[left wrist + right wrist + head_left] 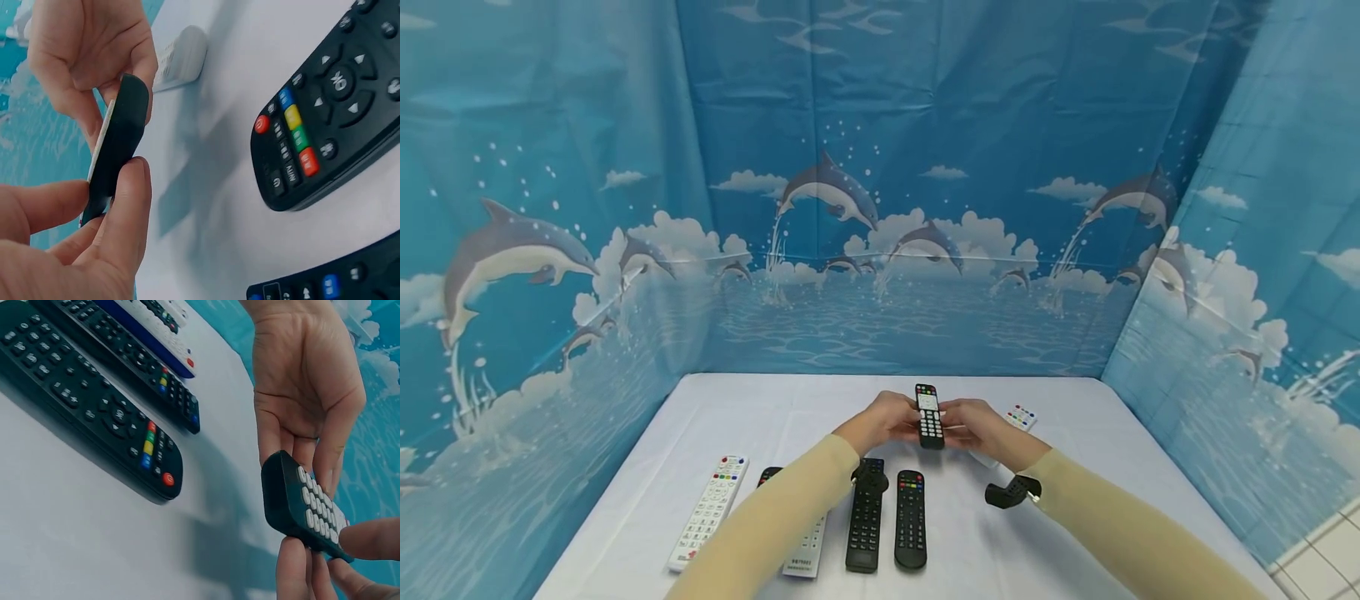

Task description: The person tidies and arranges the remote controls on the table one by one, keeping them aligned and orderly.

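Observation:
A small black remote control [929, 417] with pale buttons is held up above the table, its button face toward the head camera. My left hand [891, 417] pinches one long edge between thumb and fingers; my right hand [976, 427] grips the opposite edge. In the left wrist view the remote's dark back [125, 140] shows, with fingers on both sides. The right wrist view shows its end and white number keys [317, 503], with a thumb near the keys. A white remote [1021, 417] lies behind my right hand, partly hidden by it.
Nearer me on the white-covered table [970, 550] lie two black remotes [911, 521], a white remote [709, 512] at left, and a pale remote end [805, 550] partly under my left sleeve. A dark end [769, 475] shows beside that sleeve. A dolphin-print curtain [880, 317] encloses the table.

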